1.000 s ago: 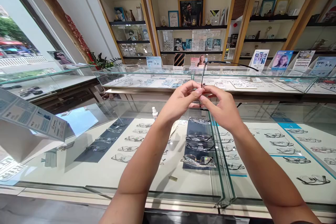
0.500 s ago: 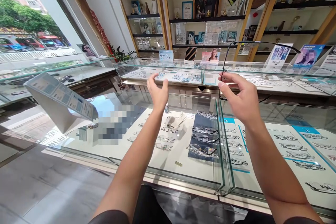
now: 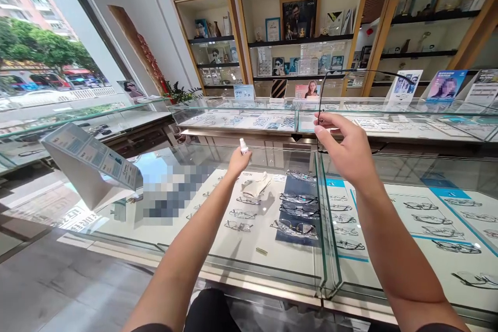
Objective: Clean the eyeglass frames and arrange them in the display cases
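A pair of black-framed eyeglasses [image 3: 319,98] hangs in the air, pinched at the front between the thumb and fingers of my right hand [image 3: 346,145]. Its thin temples stretch away to the right. Farther left, my left hand [image 3: 238,161] is closed around a small white spray bottle [image 3: 243,146], whose top pokes out above the fingers. Below that hand, a crumpled cream cloth [image 3: 257,185] lies on the glass display counter [image 3: 233,264]. Several eyeglasses [image 3: 299,211] rest on a dark panel inside the case, to the right of the cloth.
A white folded sign [image 3: 91,166] stands on the counter at left. A second glass case [image 3: 233,119] runs behind, with small cards [image 3: 244,92] on top. Wooden shelves [image 3: 299,41] line the back wall. More eyeglasses [image 3: 439,218] lie in the right-hand case.
My left hand has gone from open to closed on the small white bottle, which earlier stood on the counter. My right hand still holds the eyeglasses. The view has shifted slightly.
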Demonstrator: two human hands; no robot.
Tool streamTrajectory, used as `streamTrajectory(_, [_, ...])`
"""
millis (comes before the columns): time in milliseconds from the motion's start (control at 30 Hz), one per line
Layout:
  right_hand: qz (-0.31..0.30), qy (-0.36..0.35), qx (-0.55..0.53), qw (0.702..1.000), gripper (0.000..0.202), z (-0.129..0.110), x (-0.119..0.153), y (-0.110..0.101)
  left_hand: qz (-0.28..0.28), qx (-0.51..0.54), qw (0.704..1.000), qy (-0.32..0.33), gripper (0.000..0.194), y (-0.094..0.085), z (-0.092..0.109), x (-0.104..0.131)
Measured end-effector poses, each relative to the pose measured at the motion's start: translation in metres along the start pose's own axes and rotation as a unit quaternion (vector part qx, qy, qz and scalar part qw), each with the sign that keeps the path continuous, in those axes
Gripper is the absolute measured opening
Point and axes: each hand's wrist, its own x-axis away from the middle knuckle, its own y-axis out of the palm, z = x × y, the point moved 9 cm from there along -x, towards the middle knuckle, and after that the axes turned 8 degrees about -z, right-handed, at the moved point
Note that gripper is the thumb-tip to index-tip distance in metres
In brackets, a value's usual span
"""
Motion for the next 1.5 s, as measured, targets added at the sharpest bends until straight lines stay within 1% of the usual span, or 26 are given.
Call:
streamTrajectory(100, [-0.007, 0.012, -0.008, 1.000, 0.032, 0.003, -0.001, -0.002, -0.029, 0.117, 0.991, 0.052, 0.027, 0.012, 0.066, 0.002])
streamTrajectory(167, [-0.014, 0.021, -0.013, 1.000, 0.033, 0.005, -0.002, -0.003, -0.056, 0.185, 0.977, 0.092, 0.030, 0.022, 0.112, 0.013])
streamTrajectory(200, [-0.016, 0.026, -0.014, 0.999, 0.033, 0.005, -0.002, -0.003, -0.076, 0.227, 0.964, 0.114, 0.031, 0.027, 0.134, 0.022])
streamTrajectory(233, [-0.017, 0.030, -0.014, 0.999, 0.033, 0.006, -0.003, -0.004, -0.110, 0.296, 0.939, 0.139, 0.031, 0.034, 0.154, 0.033])
streamTrajectory(300, [-0.019, 0.035, -0.013, 0.999, 0.032, 0.007, -0.003, -0.005, -0.192, 0.379, 0.887, 0.178, 0.028, 0.047, 0.188, 0.058])
streamTrajectory(333, [-0.020, 0.037, -0.013, 0.999, 0.031, 0.007, -0.003, -0.005, -0.231, 0.402, 0.865, 0.191, 0.025, 0.053, 0.201, 0.071])
streamTrajectory(400, [-0.025, 0.040, -0.015, 0.999, 0.029, 0.007, -0.003, -0.003, -0.290, 0.420, 0.834, 0.209, 0.021, 0.060, 0.216, 0.093])
streamTrajectory(433, [-0.028, 0.043, -0.018, 0.999, 0.028, 0.008, -0.003, -0.001, -0.313, 0.424, 0.823, 0.213, 0.026, 0.062, 0.220, 0.100])
streamTrajectory(500, [-0.037, 0.053, -0.027, 0.998, 0.027, 0.009, -0.003, 0.004, -0.345, 0.430, 0.808, 0.209, 0.047, 0.065, 0.222, 0.110])
streamTrajectory(600, [-0.059, 0.069, -0.056, 0.994, 0.025, 0.012, -0.003, 0.015, -0.391, 0.434, 0.791, 0.180, 0.075, 0.070, 0.217, 0.113])
streamTrajectory(700, [-0.094, 0.087, -0.119, 0.985, 0.024, 0.017, -0.002, 0.030, -0.434, 0.437, 0.774, 0.149, 0.087, 0.076, 0.213, 0.113])
streamTrajectory(800, [-0.125, 0.108, -0.182, 0.969, 0.023, 0.023, -0.002, 0.045, -0.453, 0.431, 0.769, 0.132, 0.090, 0.080, 0.210, 0.112])
streamTrajectory(833, [-0.132, 0.114, -0.197, 0.965, 0.023, 0.024, -0.001, 0.049, -0.443, 0.430, 0.775, 0.135, 0.090, 0.080, 0.209, 0.109])
streamTrajectory(867, [-0.139, 0.119, -0.209, 0.961, 0.022, 0.025, -0.001, 0.053, -0.418, 0.429, 0.788, 0.145, 0.090, 0.077, 0.207, 0.105])
streamTrajectory(900, [-0.146, 0.123, -0.219, 0.957, 0.021, 0.026, -0.001, 0.056, -0.376, 0.425, 0.807, 0.162, 0.089, 0.072, 0.206, 0.099])
streamTrajectory(1000, [-0.173, 0.132, -0.244, 0.945, 0.019, 0.024, 0.000, 0.066, -0.210, 0.371, 0.875, 0.231, 0.084, 0.051, 0.199, 0.082])
streamTrajectory(1033, [-0.186, 0.131, -0.249, 0.941, 0.020, 0.023, 0.000, 0.069, -0.171, 0.341, 0.891, 0.248, 0.081, 0.047, 0.198, 0.080])
streamTrajectory(1067, [-0.198, 0.129, -0.254, 0.938, 0.021, 0.021, 0.001, 0.071, -0.148, 0.314, 0.902, 0.258, 0.078, 0.045, 0.197, 0.078])
streamTrajectory(1100, [-0.208, 0.126, -0.256, 0.936, 0.022, 0.020, 0.001, 0.073, -0.138, 0.296, 0.908, 0.263, 0.076, 0.045, 0.195, 0.077])
streamTrajectory(1167, [-0.218, 0.121, -0.259, 0.933, 0.022, 0.018, 0.001, 0.075, -0.138, 0.279, 0.913, 0.265, 0.075, 0.049, 0.194, 0.076])
streamTrajectory(1300, [-0.231, 0.115, -0.253, 0.932, 0.021, 0.017, 0.002, 0.079, -0.138, 0.271, 0.912, 0.276, 0.079, 0.054, 0.193, 0.076])
streamTrajectory(1433, [-0.246, 0.121, -0.259, 0.926, 0.018, 0.015, 0.005, 0.085, -0.108, 0.285, 0.909, 0.284, 0.081, 0.052, 0.190, 0.074])
streamTrajectory(1500, [-0.246, 0.123, -0.265, 0.924, 0.018, 0.014, 0.006, 0.085, -0.107, 0.285, 0.909, 0.284, 0.081, 0.052, 0.190, 0.073])
